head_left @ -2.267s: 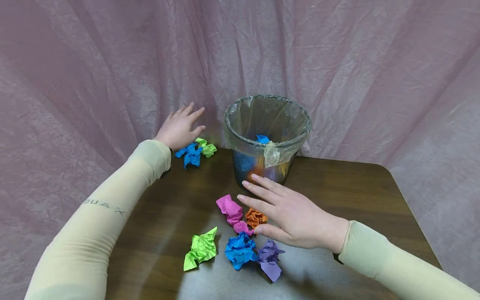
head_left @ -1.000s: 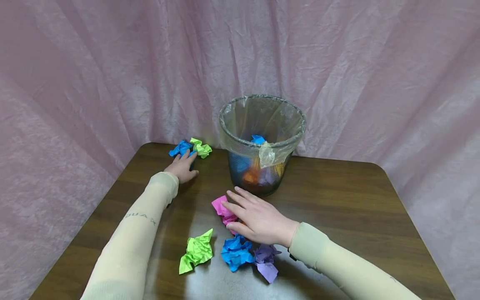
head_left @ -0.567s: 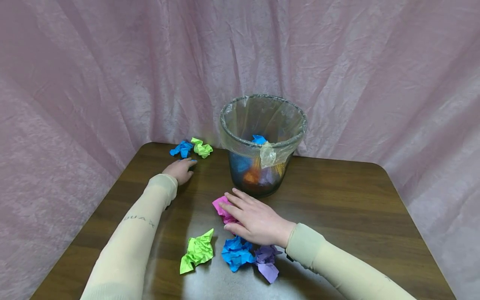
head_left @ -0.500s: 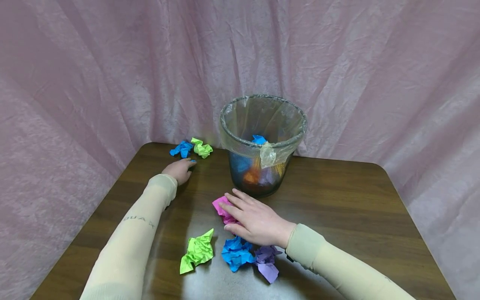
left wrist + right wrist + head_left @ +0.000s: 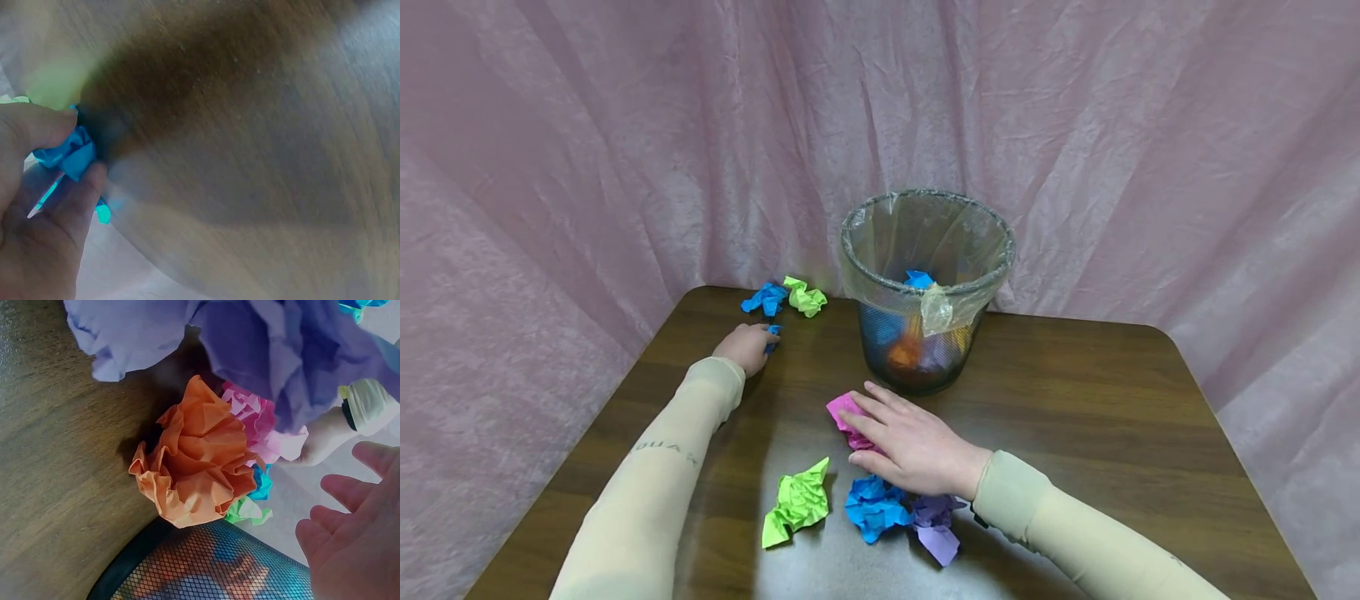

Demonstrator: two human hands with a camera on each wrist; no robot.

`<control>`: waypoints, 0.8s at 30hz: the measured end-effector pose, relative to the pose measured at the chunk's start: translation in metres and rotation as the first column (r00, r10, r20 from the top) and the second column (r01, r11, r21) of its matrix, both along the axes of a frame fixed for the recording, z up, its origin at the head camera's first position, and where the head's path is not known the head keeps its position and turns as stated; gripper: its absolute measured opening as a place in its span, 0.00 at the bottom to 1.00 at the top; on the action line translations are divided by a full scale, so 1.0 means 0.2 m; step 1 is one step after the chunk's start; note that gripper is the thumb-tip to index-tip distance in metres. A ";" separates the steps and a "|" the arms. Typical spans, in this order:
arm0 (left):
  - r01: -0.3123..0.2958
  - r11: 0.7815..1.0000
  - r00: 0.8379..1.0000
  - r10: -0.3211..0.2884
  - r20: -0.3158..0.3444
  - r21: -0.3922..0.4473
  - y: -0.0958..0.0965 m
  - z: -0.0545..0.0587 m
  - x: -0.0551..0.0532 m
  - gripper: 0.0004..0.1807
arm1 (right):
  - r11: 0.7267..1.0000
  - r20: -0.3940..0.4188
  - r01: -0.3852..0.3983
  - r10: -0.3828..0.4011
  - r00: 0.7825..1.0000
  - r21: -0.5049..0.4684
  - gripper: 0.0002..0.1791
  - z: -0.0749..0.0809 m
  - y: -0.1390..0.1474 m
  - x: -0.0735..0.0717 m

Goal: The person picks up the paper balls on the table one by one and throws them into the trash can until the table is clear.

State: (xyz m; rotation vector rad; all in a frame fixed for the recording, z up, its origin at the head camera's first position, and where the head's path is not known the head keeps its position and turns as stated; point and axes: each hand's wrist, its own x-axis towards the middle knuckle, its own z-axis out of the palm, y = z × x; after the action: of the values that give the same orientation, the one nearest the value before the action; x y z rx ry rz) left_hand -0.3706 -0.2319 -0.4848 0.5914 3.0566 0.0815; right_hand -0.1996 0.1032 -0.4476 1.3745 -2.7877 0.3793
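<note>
My left hand is low over the table's left side, pinching a crumpled blue paper ball between thumb and fingers. Just beyond it lie another blue paper ball and a light green one. My right hand is spread palm down, with straight fingers, above a pink crumpled paper, partly covering it. In the right wrist view an orange paper ball lies by the pink one; the hand hides it from the head view. No paper is in the right hand's fingers.
A black mesh wastebasket with a clear liner stands at the table's back middle, holding several coloured paper balls. Nearer the front lie a lime green paper, a blue one and a purple one. A pink curtain hangs behind the table.
My left hand came down from above the back left corner, took hold of a blue paper ball and drew it slightly back. The right hand sank lower over the pink paper, then stayed.
</note>
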 end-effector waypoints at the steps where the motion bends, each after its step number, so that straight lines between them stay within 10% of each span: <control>1: 0.013 1.000 1.000 -0.013 -0.013 -0.004 0.00 0.00 0.00 0.18 | 1.000 0.002 0.002 -0.002 1.000 0.000 0.37 0.00 0.00 0.00; 24: 0.142 0.982 0.983 -0.124 -0.136 0.127 -0.02 -0.02 0.16 0.10 | 0.999 0.028 0.008 -0.007 1.000 -0.033 0.39 -0.03 0.03 0.01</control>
State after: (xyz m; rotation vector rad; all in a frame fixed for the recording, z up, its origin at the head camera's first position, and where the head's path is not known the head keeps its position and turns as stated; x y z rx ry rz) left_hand -0.3382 -0.2357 -0.4893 0.8399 3.1417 0.2616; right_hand -0.1970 0.1092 -0.4527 1.3618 -2.7947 0.4452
